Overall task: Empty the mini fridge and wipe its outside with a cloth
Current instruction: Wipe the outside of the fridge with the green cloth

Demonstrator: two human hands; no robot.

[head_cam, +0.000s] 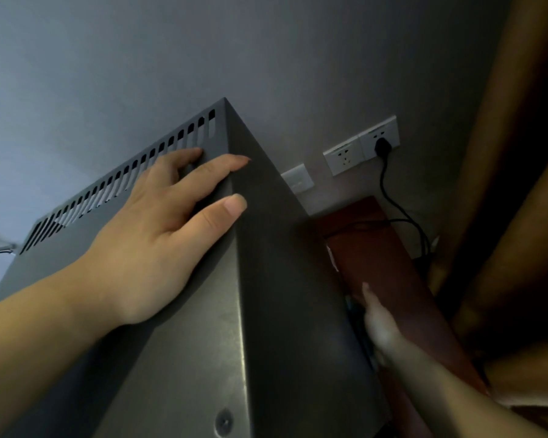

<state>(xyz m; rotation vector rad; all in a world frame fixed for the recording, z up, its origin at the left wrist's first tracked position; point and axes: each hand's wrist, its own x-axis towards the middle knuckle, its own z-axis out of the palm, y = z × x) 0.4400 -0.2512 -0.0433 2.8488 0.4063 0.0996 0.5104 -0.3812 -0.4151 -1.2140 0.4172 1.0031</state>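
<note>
Item: mini fridge point(178, 327), grey metal casing, vent slots along rear top edge, standing against wall.
Left hand point(152, 235): flat on fridge top near right rear corner, fingers point(234, 162) spread, holding nothing.
Right hand point(381, 327): low beside fridge's right side panel, blurred; finger state cannot tell; dark scrap near it, possibly cloth, unclear.
Adjacent: red-brown cabinet point(393, 279); black cord point(393, 197) plugged into wall socket point(379, 136).
Risk: hand in narrow gap may snag cord, loosening plug; pushing may shift fridge.

Wall sockets point(363, 146), black plug point(382, 145), brown curtain point(513, 153)
</note>
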